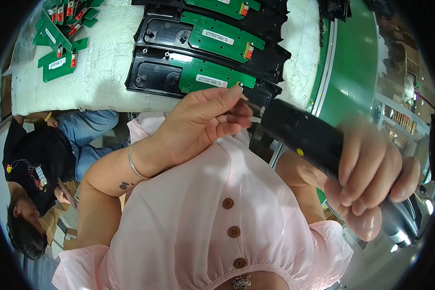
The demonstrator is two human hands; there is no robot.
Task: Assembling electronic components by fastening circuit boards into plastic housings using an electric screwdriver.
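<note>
My right hand (372,169) is wrapped round a black electric screwdriver (302,133), which tilts so that its thin metal tip (253,105) points left. My left hand (210,111) meets that tip with thumb and forefinger pinched; whatever is between them is too small to make out. Just beyond the left hand lies a black plastic housing (152,75) with a green circuit board (212,72) set in it. Behind it, another black housing (159,31) carries a similar green board (217,36), with an orange-and-white part at its right end.
White foam padding (106,58) covers the bench. Several loose green boards (58,65) are heaped at the far left. A green conveyor-like surface (353,63) runs along the right. Another person (41,164) in a dark shirt sits at the left.
</note>
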